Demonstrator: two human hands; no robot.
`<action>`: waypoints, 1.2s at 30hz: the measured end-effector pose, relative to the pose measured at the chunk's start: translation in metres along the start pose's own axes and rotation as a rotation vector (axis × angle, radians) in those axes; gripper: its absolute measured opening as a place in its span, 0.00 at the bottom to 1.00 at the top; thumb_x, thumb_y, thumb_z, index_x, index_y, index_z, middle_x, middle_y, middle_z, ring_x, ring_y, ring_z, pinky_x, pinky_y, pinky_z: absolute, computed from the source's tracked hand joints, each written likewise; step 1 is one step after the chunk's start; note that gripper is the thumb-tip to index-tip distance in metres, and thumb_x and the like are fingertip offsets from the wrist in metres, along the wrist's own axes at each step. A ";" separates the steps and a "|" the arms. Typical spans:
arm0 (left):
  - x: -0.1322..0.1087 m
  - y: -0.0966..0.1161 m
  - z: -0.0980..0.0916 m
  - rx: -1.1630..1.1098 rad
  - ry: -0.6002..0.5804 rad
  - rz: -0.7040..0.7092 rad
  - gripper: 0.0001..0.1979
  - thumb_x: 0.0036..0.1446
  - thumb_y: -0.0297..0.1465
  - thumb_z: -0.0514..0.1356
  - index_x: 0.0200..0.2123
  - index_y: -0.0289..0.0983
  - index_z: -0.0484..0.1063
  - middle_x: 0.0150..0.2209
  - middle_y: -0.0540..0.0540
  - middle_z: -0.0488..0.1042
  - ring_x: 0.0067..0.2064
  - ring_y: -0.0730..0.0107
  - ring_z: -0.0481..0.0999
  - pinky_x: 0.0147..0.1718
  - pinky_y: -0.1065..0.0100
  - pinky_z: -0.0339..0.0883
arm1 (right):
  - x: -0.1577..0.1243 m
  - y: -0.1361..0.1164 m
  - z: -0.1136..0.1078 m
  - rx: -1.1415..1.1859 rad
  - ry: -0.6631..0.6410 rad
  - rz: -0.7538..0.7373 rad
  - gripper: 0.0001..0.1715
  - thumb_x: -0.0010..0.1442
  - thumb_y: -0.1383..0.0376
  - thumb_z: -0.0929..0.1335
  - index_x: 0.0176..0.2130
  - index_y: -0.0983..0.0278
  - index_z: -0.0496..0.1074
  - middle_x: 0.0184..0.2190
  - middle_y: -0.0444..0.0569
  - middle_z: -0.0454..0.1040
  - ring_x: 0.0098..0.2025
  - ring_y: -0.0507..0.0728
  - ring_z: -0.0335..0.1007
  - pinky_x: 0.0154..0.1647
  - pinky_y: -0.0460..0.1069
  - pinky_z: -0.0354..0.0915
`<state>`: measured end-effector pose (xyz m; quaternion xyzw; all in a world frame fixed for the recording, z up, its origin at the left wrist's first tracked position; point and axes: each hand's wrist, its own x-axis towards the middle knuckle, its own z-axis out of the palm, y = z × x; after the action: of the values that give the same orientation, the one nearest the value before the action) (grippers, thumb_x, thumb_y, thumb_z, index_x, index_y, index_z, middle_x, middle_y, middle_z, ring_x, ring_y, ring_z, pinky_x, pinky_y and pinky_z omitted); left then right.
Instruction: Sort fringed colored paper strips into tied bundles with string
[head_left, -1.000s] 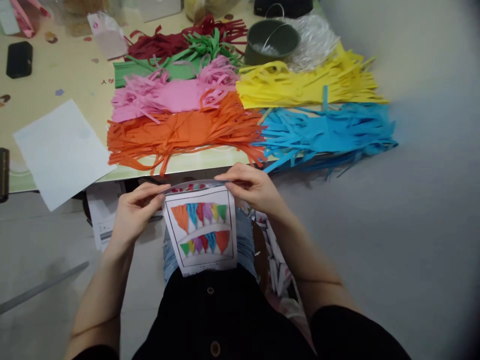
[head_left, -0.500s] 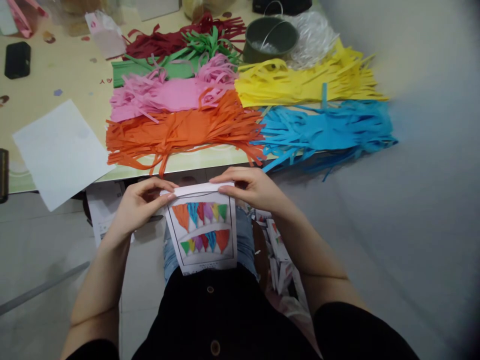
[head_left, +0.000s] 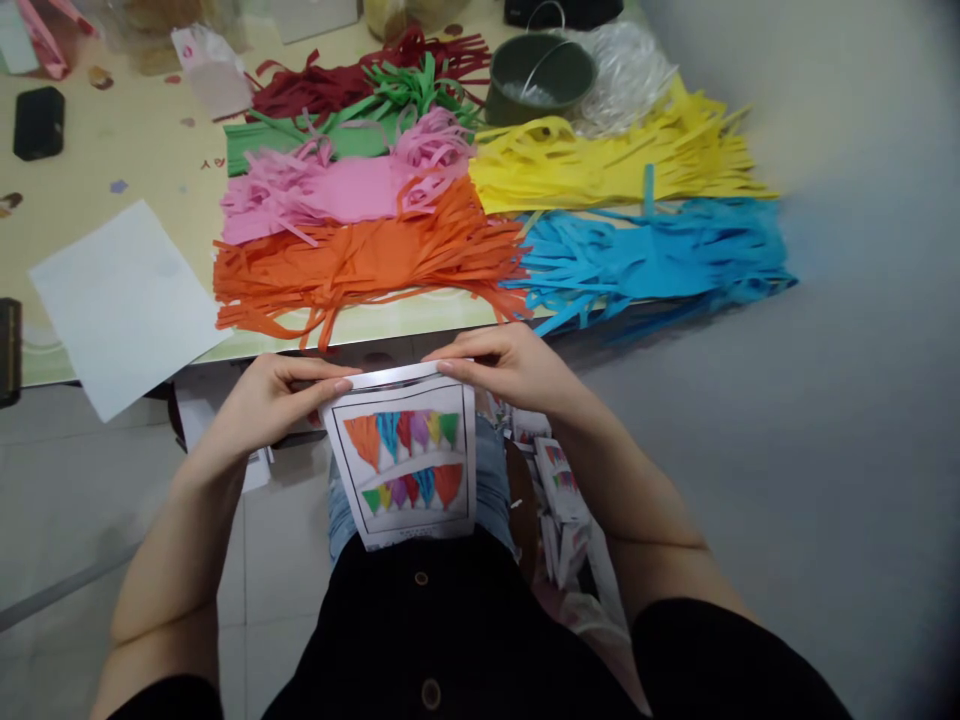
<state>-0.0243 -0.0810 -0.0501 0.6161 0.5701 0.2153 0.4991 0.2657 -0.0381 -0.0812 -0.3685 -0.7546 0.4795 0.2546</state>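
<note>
Both hands — left hand (head_left: 274, 400), right hand (head_left: 510, 365) — are pinching the folded top edge of a card (head_left: 405, 465) (printed with bunting), just below the orange strips (head_left: 360, 265).

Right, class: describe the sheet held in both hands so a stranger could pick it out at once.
Find the table heaped with coloured paper strips. Below its near edge, the left hand and right hand pinch the top of a printed sheet. Unlike the blank white sheet on the table, it shows two rows of coloured flags in a black frame.
</note>
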 end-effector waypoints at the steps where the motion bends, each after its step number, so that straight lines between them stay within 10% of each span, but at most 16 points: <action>1: 0.000 0.001 -0.001 -0.015 -0.017 0.006 0.19 0.54 0.45 0.67 0.43 0.39 0.85 0.33 0.44 0.83 0.23 0.73 0.73 0.20 0.75 0.68 | 0.000 -0.001 -0.001 0.000 -0.016 -0.008 0.16 0.65 0.58 0.69 0.44 0.64 0.84 0.34 0.49 0.83 0.33 0.52 0.75 0.32 0.44 0.65; 28: -0.028 -0.003 -0.017 0.196 -0.174 0.404 0.14 0.66 0.32 0.59 0.51 0.44 0.81 0.49 0.45 0.82 0.47 0.66 0.83 0.48 0.72 0.76 | -0.015 -0.008 -0.010 -0.065 -0.206 -0.243 0.16 0.70 0.61 0.66 0.47 0.65 0.81 0.42 0.51 0.84 0.42 0.51 0.81 0.42 0.42 0.72; 36: -0.032 -0.003 0.013 0.182 0.172 0.462 0.07 0.57 0.32 0.68 0.40 0.42 0.84 0.39 0.46 0.84 0.40 0.67 0.83 0.42 0.71 0.77 | -0.017 -0.004 0.004 -0.061 -0.080 -0.263 0.14 0.66 0.62 0.70 0.49 0.62 0.81 0.42 0.51 0.84 0.43 0.54 0.81 0.45 0.46 0.73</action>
<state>-0.0234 -0.1153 -0.0486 0.7516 0.4719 0.3229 0.3289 0.2717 -0.0545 -0.0799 -0.2547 -0.8200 0.4333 0.2737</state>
